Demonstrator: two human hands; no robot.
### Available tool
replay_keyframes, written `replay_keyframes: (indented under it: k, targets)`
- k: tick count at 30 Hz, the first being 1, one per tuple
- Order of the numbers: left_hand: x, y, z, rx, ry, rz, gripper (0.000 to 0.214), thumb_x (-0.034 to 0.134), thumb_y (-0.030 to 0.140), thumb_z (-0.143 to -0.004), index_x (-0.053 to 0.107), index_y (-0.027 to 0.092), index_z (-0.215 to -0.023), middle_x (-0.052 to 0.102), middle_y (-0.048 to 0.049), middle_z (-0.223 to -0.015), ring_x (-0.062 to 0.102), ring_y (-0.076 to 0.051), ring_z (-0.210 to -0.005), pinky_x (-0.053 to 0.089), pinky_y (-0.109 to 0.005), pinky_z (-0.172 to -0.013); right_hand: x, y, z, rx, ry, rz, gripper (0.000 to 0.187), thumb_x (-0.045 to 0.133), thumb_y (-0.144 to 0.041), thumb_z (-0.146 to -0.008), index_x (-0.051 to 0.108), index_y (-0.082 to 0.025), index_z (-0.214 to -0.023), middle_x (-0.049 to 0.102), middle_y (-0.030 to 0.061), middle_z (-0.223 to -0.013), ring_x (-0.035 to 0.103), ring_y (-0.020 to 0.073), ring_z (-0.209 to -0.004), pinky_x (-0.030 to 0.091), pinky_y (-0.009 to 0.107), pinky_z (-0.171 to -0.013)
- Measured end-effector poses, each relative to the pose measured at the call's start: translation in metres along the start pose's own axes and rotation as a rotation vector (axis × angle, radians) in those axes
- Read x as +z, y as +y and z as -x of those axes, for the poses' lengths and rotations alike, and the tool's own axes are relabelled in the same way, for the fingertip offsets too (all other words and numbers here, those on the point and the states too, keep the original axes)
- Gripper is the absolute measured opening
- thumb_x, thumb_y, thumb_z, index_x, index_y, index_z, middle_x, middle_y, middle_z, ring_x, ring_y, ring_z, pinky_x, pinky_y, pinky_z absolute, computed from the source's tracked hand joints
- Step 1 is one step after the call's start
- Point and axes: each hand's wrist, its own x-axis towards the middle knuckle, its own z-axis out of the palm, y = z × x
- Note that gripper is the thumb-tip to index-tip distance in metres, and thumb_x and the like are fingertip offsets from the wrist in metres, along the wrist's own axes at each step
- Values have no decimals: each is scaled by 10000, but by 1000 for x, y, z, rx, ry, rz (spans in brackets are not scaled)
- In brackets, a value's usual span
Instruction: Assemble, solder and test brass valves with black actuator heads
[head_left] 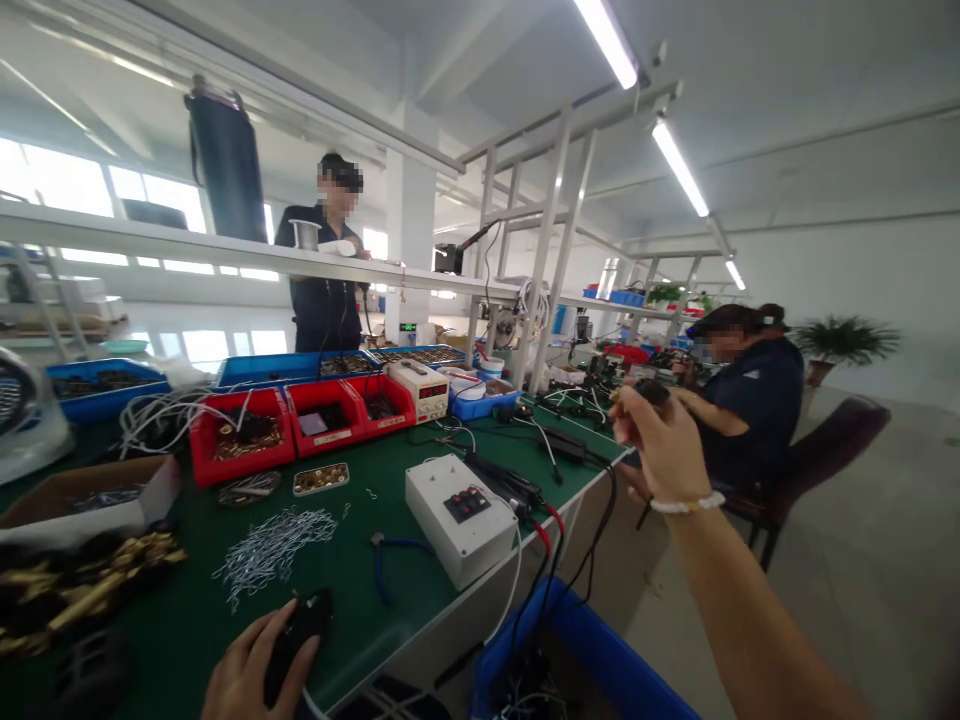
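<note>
At the front edge of the green-topped bench, my left hand (251,665) is wrapped around a rounded black part (298,640) with a pale cable below it. My right hand (654,440) is raised off the bench's right side, its fingers closed around a small dark object (651,392) whose kind I cannot make out. A heap of bent metal wire clips (276,548) lies just beyond my left hand. Blue-handled pliers (381,560) rest to its right, beside a white switch box (459,530).
Red bins (240,440) of small parts line the back, next to a power supply (420,392). Brass parts (127,575) are piled at left. A blue crate (600,660) stands below the edge. One person (322,300) stands behind the shelf; another (750,400) sits at right.
</note>
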Motion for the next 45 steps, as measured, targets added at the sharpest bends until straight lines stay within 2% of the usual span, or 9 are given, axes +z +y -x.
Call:
replay_keyframes:
  k: [3, 6, 9, 13, 18, 30, 37, 42, 45]
  targets:
    - [0, -2, 0, -9, -11, 34, 589, 540, 640, -781, 643, 231, -1192, 629, -108, -1229, 615, -348, -1132, 525, -515, -968, 28, 20, 54, 61, -214, 112, 388, 751, -497, -712, 626, -178, -894, 503, -61, -552, 417, 79, -434, 321, 199, -392]
    - [1, -2, 0, -3, 6, 55, 556, 583, 602, -784, 646, 220, -1182, 627, -105, -1225, 611, -339, -1151, 509, -515, -1005, 73, 51, 128, 137, -531, 134, 248, 690, -415, -762, 609, -187, -815, 624, 6, -694, 553, 129, -580, 441, 237, -523]
    - [0, -2, 0, 8, 5, 81, 510, 607, 572, -790, 649, 228, -1163, 636, -97, -1200, 625, -323, -1134, 508, -516, -1013, 122, 82, 194, 230, -797, 134, 164, 648, -350, -794, 596, -195, -804, 615, -11, -689, 559, 135, -614, 425, 231, -552]
    - [-5, -1, 0, 31, -18, 103, 457, 587, 538, -821, 654, 239, -1160, 651, -82, -1190, 641, -299, -1127, 510, -502, -1029, 170, 108, 240, 294, -763, 58, 180, 659, -335, -766, 538, -203, -745, 583, -36, -630, 533, 121, -570, 398, 219, -538]
    - [-8, -2, 0, 23, -65, 99, 451, 555, 532, -851, 649, 240, -1182, 657, -96, -1223, 629, -304, -1172, 485, -528, -1061, 192, 119, 255, 320, -708, -16, 230, 631, -423, -788, 552, -207, -787, 655, 6, -691, 603, 156, -606, 473, 247, -589]
    - [-16, -2, 0, 11, -164, 181, 427, 483, 471, -912, 617, 258, -1257, 629, -75, -1352, 574, -271, -1286, 440, -493, -1119, 189, 122, 265, 231, -714, 45, 183, 614, -375, -813, 581, -195, -831, 712, 49, -768, 664, 186, -672, 501, 264, -624]
    - [-17, 3, 1, -32, -163, 225, 461, 487, 514, -887, 622, 253, -1243, 622, -82, -1346, 559, -282, -1294, 395, -539, -1140, 191, 127, 269, 180, -693, 108, 157, 629, -351, -803, 607, -199, -832, 701, 20, -702, 660, 175, -601, 501, 249, -572]
    - [-16, 5, 3, -66, -127, 276, 472, 502, 539, -853, 641, 254, -1203, 629, -78, -1321, 556, -302, -1283, 372, -565, -1149, 190, 136, 272, 88, -568, 234, 246, 614, -325, -812, 654, -172, -1000, 730, 124, -963, 685, 285, -913, 538, 426, -848]
    - [-17, 5, 2, -60, -183, 293, 463, 493, 529, -880, 606, 275, -1251, 593, -63, -1363, 520, -288, -1315, 334, -556, -1174, 191, 142, 270, 12, -503, 334, 268, 556, -208, -816, 664, -170, -1059, 721, 132, -1028, 676, 285, -987, 531, 441, -906]
